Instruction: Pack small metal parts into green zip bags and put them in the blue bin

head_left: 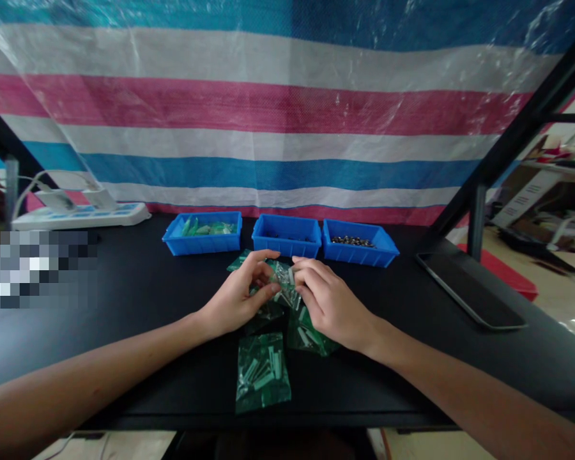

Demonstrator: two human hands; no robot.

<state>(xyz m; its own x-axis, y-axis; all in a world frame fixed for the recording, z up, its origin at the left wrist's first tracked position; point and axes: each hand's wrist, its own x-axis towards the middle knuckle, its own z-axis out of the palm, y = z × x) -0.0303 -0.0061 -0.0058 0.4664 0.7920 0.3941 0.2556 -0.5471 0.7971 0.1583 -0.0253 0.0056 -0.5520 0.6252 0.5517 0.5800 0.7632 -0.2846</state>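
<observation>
Between my two hands is a small clear-green plastic bag [284, 278] with pale, stick-like plastic pieces and shiny bits inside. My left hand [237, 295] has curled fingers, its thumb pressed at the bag's left edge. On the other side my right hand [333, 305] pinches the bag with fingers and thumb, the fingertips partly hidden. More such bags lie under and around my hands. One filled bag [262, 372] lies flat near the table's front edge, and another bag [309, 333] is partly beneath my right hand.
Three blue bins stand along the back: the left bin [204, 244] has green packets, the middle bin [287, 245] a few dark small parts, the right bin [361, 254] metal pieces. A phone [467, 291] lies right on the black table [172, 390]. A power strip [89, 217] sits back left.
</observation>
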